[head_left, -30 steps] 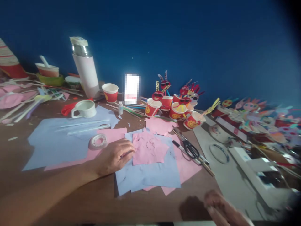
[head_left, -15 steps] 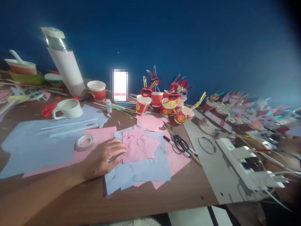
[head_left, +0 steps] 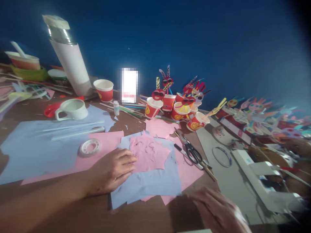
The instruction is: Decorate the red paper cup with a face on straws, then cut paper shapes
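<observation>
My left hand (head_left: 119,169) rests on the papers at the middle of the table, fingers laid flat over the left edge of a pink paper piece (head_left: 149,153). That piece is creased, with dark curved marks or cuts in it. Beneath it lie blue paper sheets (head_left: 160,184) and more pink paper. My right hand (head_left: 216,207) is low on the right, blurred, its fingers loosely stretched toward the papers; I see nothing in them. Above it, black-handled scissors (head_left: 191,152) and a marker (head_left: 187,156) lie on pink paper.
Red paper cups (head_left: 153,108) with paper-faced figures stand at the back. A white mug (head_left: 73,110), a tape roll (head_left: 89,147) and a tall flask (head_left: 70,61) are on the left. A small bottle (head_left: 116,108) stands mid-back. A power strip (head_left: 255,181) with cables lies right.
My right hand has come into view at the lower right. My left hand stays on the pink paper. The view has shifted a little, so things sit slightly further right.
</observation>
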The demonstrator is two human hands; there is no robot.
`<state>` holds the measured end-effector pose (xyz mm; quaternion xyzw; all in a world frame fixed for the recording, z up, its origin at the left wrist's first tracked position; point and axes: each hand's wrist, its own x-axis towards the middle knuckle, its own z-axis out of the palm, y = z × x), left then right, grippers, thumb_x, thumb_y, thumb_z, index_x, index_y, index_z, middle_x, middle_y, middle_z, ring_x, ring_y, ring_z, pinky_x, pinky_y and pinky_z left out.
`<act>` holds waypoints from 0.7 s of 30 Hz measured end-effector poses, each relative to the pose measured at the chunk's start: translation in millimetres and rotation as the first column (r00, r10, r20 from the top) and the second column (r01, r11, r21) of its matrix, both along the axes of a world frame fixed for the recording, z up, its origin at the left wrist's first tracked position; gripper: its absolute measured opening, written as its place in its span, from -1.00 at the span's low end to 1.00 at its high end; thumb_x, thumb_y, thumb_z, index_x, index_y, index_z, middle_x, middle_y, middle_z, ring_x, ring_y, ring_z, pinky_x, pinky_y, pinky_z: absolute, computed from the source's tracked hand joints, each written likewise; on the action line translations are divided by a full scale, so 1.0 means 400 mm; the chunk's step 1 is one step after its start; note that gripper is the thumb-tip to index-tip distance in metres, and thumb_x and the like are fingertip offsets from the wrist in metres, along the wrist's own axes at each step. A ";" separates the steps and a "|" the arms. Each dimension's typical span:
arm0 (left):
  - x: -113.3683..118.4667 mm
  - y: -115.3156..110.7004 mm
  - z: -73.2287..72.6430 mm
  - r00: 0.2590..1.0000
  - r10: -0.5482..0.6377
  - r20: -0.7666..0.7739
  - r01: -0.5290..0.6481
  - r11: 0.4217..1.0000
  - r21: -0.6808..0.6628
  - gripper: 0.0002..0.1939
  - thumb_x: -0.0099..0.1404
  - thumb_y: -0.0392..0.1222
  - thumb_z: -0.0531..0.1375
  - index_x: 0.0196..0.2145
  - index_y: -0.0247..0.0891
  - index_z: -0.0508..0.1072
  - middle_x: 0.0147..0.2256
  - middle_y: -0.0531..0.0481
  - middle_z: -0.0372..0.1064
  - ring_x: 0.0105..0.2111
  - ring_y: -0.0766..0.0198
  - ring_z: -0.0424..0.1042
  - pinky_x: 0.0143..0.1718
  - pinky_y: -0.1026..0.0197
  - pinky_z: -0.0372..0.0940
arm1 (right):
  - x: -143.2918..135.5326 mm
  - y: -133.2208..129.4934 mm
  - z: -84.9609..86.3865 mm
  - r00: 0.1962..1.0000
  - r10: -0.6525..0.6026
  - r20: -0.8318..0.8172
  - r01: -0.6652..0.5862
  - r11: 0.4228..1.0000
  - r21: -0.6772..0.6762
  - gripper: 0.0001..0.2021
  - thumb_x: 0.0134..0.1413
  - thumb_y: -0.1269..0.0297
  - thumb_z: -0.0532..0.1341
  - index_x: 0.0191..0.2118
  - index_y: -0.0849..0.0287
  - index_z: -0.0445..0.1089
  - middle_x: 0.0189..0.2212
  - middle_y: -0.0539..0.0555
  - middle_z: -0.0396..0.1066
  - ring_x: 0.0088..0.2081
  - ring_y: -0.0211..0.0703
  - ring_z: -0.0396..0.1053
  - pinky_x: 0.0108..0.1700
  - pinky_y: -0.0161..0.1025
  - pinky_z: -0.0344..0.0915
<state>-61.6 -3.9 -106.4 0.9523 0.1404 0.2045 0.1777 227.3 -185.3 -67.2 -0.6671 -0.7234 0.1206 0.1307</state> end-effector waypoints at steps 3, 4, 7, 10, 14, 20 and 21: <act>0.000 0.002 0.006 1.000 0.003 -0.018 -0.003 1.000 -0.001 -0.82 0.27 -0.35 0.04 -0.28 -0.27 0.43 -0.15 -0.10 0.40 -0.13 0.13 0.26 -0.11 0.06 0.16 | -0.072 0.162 -0.001 0.996 0.088 0.006 -0.088 0.984 0.156 -0.80 0.18 0.35 0.05 -0.31 0.05 0.43 -0.41 0.03 0.43 -0.38 -0.14 0.37 -0.29 -0.21 0.23; 0.000 0.003 0.008 1.000 -0.001 -0.021 0.001 1.000 -0.002 -0.82 0.27 -0.35 0.03 -0.28 -0.27 0.43 -0.14 -0.10 0.39 -0.14 0.13 0.26 -0.12 0.07 0.16 | -0.094 0.204 -0.008 0.993 0.117 0.015 -0.118 0.977 0.179 -0.83 0.16 0.35 0.09 -0.30 0.07 0.43 -0.41 0.03 0.43 -0.37 -0.13 0.36 -0.29 -0.21 0.21; -0.001 0.008 0.011 0.999 -0.024 -0.030 0.024 1.000 -0.003 -0.81 0.27 -0.36 0.03 -0.28 -0.26 0.43 -0.14 -0.09 0.38 -0.16 0.14 0.26 -0.14 0.09 0.16 | -0.137 0.283 -0.035 0.987 0.157 0.043 -0.162 0.979 0.126 -0.87 0.12 0.37 0.16 -0.22 0.07 0.41 -0.35 0.03 0.42 -0.28 -0.12 0.35 -0.22 -0.22 0.17; -0.004 0.012 0.013 0.999 -0.038 -0.032 0.038 0.999 0.000 -0.81 0.27 -0.35 0.03 -0.29 -0.25 0.43 -0.15 -0.09 0.39 -0.17 0.15 0.27 -0.14 0.09 0.16 | -0.151 0.311 -0.048 0.987 0.133 0.086 -0.135 0.991 0.016 -0.89 0.09 0.38 0.18 -0.23 0.10 0.38 -0.34 0.03 0.40 -0.31 -0.13 0.35 -0.28 -0.25 0.16; -0.004 0.011 0.018 0.999 -0.040 -0.001 0.040 0.999 -0.008 -0.81 0.27 -0.35 0.03 -0.31 -0.23 0.43 -0.18 -0.10 0.40 -0.17 0.16 0.28 -0.14 0.11 0.17 | -0.156 0.321 -0.040 0.987 0.129 0.091 -0.125 0.991 -0.053 -0.92 0.05 0.47 0.16 -0.36 0.15 0.34 -0.42 0.00 0.36 -0.36 -0.18 0.33 -0.35 -0.31 0.14; 0.002 0.005 0.022 0.999 -0.016 -0.035 0.015 1.000 -0.024 -0.80 0.28 -0.36 0.01 -0.34 -0.26 0.43 -0.19 -0.10 0.39 -0.18 0.15 0.26 -0.14 0.09 0.15 | -0.159 0.324 -0.039 0.983 0.149 0.106 -0.143 0.988 -0.059 -0.89 0.04 0.50 0.10 -0.42 0.17 0.29 -0.45 0.03 0.33 -0.37 -0.13 0.29 -0.35 -0.26 0.12; 0.002 0.004 0.021 0.999 -0.017 -0.044 0.016 0.999 -0.029 -0.80 0.28 -0.35 0.01 -0.34 -0.27 0.43 -0.19 -0.10 0.39 -0.18 0.15 0.26 -0.15 0.09 0.15 | -0.154 0.320 -0.038 0.984 0.147 0.101 -0.142 0.988 -0.052 -0.89 0.05 0.49 0.10 -0.41 0.17 0.28 -0.44 0.03 0.32 -0.36 -0.13 0.29 -0.34 -0.26 0.12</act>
